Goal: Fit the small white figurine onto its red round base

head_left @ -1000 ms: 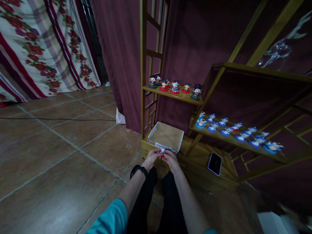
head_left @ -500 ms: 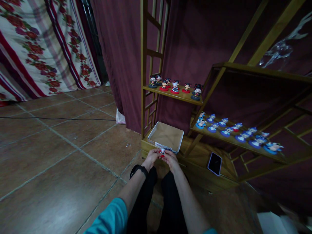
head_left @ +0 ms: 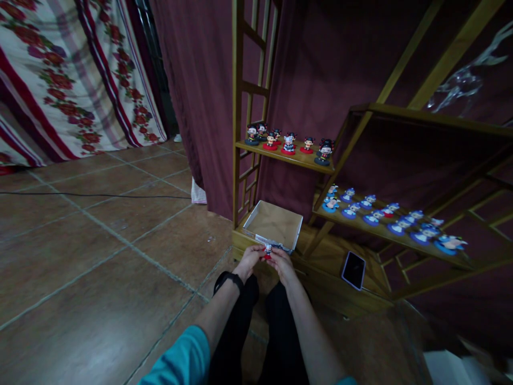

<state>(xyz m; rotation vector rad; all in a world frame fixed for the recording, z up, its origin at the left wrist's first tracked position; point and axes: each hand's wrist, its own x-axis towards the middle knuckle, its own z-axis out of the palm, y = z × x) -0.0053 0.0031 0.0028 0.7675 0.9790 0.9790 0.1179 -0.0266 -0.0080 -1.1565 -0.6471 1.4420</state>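
Note:
Between my two hands is a small figurine (head_left: 267, 250) with a white top and a red base. My left hand (head_left: 250, 259) closes on its left side, and my right hand (head_left: 282, 262) closes on its right side. Parts of it are hidden by my fingers. Just beyond the hands, an open shallow cardboard box (head_left: 273, 223) rests on the low wooden ledge. Above it, a small shelf (head_left: 298, 158) bears several figurines with dark hair on red or dark bases, among them a white-haired figurine (head_left: 288, 143).
On the right, a lower shelf (head_left: 360, 221) carries several blue and white figurines (head_left: 374, 216). A phone or tablet (head_left: 353, 270) with a dark screen lies on the ledge. A clear ornament (head_left: 460, 85) stands at upper right. Tiled floor (head_left: 100, 278) spreads to the left, crossed by a dark cable (head_left: 96, 195).

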